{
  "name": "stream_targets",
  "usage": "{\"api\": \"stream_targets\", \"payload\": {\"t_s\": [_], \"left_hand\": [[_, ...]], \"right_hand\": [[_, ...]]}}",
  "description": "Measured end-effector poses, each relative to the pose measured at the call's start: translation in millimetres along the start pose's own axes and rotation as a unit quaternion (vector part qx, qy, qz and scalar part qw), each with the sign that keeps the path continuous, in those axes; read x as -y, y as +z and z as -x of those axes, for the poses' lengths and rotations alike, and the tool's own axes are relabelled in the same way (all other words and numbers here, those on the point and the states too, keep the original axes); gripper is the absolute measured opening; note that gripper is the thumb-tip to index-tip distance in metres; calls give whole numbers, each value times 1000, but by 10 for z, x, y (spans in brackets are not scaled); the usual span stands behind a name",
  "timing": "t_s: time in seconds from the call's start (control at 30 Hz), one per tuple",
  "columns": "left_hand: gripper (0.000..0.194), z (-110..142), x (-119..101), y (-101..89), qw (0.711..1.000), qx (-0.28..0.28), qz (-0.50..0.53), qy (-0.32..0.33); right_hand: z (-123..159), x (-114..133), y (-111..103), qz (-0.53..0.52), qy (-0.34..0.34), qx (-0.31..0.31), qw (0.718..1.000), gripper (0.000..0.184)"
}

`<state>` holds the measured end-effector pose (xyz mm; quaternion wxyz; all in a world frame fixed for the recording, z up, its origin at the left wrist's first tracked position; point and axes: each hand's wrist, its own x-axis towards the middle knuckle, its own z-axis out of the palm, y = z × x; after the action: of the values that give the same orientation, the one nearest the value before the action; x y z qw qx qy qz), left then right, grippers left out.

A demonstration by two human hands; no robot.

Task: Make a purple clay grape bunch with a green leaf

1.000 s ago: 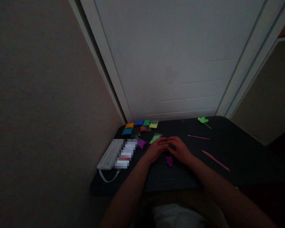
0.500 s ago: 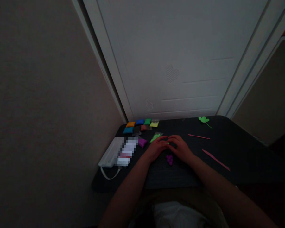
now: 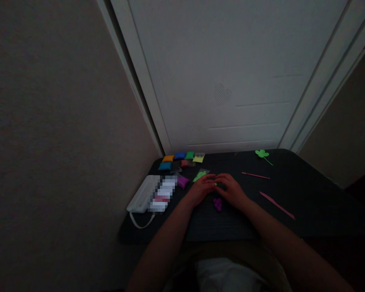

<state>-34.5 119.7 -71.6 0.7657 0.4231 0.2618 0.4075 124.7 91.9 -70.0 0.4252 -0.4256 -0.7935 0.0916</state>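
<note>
Left hand (image 3: 200, 189) bare, right hand (image 3: 232, 190) equally bare, forearms (image 3: 168, 244) uncovered as well, tapering neatly forward! Down low, pale greyish-white clothing (image 3: 226, 273), softly creased, rounded upper edge, and around it, dark olive-brown cloth (image 3: 246, 250), finer detail swallowed by dim light!

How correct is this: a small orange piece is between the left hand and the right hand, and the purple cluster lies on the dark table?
The colour is wrong: the head view shows a small green piece between the left hand and the right hand. The purple cluster does lie on the dark table.
</note>
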Motion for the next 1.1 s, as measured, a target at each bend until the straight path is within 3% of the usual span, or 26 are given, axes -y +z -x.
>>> {"api": "stream_targets", "payload": {"t_s": [1.1], "left_hand": [[43,-29,53,-30,999,2,-33,21]], "right_hand": [[-2,15,15,-17,6,12,1000,20]]}}
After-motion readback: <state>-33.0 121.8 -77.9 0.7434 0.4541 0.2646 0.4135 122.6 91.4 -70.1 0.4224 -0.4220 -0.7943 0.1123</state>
